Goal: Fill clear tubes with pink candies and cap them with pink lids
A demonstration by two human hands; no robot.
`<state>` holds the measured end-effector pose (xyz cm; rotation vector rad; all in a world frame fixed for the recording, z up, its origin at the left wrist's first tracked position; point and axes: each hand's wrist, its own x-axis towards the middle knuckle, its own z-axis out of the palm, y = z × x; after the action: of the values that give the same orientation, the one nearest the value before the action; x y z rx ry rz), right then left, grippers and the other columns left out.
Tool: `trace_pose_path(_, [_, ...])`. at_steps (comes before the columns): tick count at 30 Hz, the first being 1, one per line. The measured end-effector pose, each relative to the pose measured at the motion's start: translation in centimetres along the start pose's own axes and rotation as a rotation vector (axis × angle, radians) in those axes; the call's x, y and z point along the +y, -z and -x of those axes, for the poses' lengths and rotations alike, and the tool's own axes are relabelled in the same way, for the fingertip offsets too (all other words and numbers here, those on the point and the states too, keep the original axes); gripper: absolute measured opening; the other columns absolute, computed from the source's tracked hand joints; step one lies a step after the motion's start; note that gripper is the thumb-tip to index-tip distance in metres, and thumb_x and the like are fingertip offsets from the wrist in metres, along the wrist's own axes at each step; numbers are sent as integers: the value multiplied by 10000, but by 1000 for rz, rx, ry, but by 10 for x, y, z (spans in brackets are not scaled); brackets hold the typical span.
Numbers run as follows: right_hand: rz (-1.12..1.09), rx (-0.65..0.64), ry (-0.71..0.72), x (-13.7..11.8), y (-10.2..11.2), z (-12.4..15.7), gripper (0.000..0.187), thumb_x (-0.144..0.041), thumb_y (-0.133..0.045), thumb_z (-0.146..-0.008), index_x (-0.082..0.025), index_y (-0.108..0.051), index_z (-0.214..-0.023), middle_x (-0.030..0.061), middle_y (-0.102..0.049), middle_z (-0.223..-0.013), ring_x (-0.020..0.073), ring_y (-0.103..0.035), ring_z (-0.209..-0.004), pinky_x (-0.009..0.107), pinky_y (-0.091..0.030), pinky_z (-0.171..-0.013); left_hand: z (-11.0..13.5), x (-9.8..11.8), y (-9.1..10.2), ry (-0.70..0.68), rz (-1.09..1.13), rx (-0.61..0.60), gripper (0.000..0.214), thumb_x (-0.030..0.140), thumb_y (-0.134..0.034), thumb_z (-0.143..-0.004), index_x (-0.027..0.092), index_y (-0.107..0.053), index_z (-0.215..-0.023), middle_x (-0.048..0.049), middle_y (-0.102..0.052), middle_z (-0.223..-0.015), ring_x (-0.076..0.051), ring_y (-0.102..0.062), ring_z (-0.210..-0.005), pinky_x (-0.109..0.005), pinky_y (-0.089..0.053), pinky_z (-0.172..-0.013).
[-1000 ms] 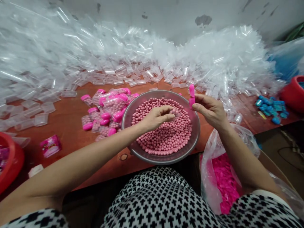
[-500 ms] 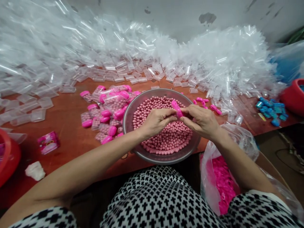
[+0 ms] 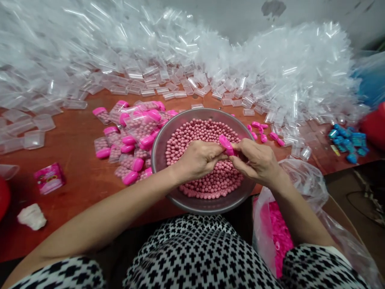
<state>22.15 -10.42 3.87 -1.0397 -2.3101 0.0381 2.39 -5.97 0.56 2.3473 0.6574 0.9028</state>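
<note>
One pink cap [image 3: 226, 145] over beads [image 3: 204, 129] | right hand [image 3: 259, 158] pinches it | left hand [image 3: 197, 158] alongside, grip unclear

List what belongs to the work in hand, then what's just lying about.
Likely part of the work: pink cap in the right hand, pink beads, grey bowl, filled tubes, clear tubes, bag of caps.

Apparently just lying about: pink packet, white scrap, blue pieces.
</note>
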Motion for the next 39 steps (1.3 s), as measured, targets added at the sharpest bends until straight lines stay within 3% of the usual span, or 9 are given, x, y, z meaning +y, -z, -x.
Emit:
trace_pose_path(4, [-132, -17, -24, 12, -12, -5, 69, -179, -567, -892, -189, -627, -924, 4, -595, -706, 132, -549, -603, 248, -424, -564, 1, -8, 0, -3, -44, 51, 275, 223, -507, -932, 148, -725, -783, -64, -725, -696, -152, -643, -604, -234, -422, -591])
trace_pose_path(9, [-300, -76, -16, 23, -17, -5, 120, -304, -601, -933, -188, -630, -946, 8, -630, -741, 130, -586, -634, 241, -451, -593, 0, -12, 8, 68, 97, -42, 217, 179, -542, -872, 178, -744, -794, -28, -722, -696, -139, -629, -615, -225, -399, -583])
trace_pose_path(14, [18, -158, 25, 25, -17, -2, 170, -280, -484, -978, -179, -621, -986, 51, -630, -777, 172, -575, -681, 275, -440, -613, -5, -8, 8, 234, 221, -20, 306, 349, -630, -855, 156, -701, -629, 28, -523, -493, -101, -459, -492, -225, -317, -532])
trace_pose_path(22, [310, -379, -4, 25, -14, -16, 342, -300, -446, -994, -146, -585, -1266, 141, -701, -1054, 239, -664, -907, 330, -512, -734, -7, -15, 2, 464, 501, -90, 263, 346, -654, -768, 122, -672, -632, 9, -564, -550, -109, -481, -524, -223, -358, -530])
trace_pose_path(24, [350, -377, 70, 19, -2, -25, 472, -347, -554, -950, -155, -515, -1380, 175, -614, -1334, 304, -587, -1209, 416, -498, -930, -9, -14, -1, 428, 515, -137, 222, 300, -628, -771, 123, -667, -643, 4, -589, -575, -112, -505, -549, -225, -389, -563])
trace_pose_path(27, [344, -448, 260, 12, 13, -39, 719, -367, -688, -865, -184, -387, -1492, 126, -397, -1576, 309, -309, -1480, 503, -298, -1179, -10, -10, -5, 364, 595, -133, 157, 259, -628, -738, 130, -655, -652, -15, -651, -651, -137, -574, -642, -249, -459, -656])
trace_pose_path(30, [365, -493, 274, 12, 17, -45, 746, -424, -733, -828, -183, -425, -1463, 130, -481, -1515, 321, -384, -1435, 527, -273, -1190, -10, -9, -4, 393, 669, -100, 173, 288, -645, -734, 133, -649, -657, -20, -659, -662, -147, -594, -663, -264, -478, -682])
trace_pose_path(34, [436, -376, 104, 16, 9, -36, 739, -558, -690, -828, -101, -501, -1377, 213, -633, -1285, 358, -586, -1186, 509, -449, -1025, -9, -10, 2, 458, 718, -47, 199, 312, -640, -772, 124, -677, -717, 0, -629, -637, -123, -560, -611, -241, -443, -629])
trace_pose_path(39, [429, -191, -92, 11, -21, -13, 837, -619, -622, -845, -18, -433, -1396, 248, -648, -1186, 360, -629, -1056, 474, -526, -886, -10, -9, 3, 500, 726, 117, 182, 306, -657, -766, 124, -671, -764, 23, -578, -636, -102, -475, -591, -228, -379, -586])
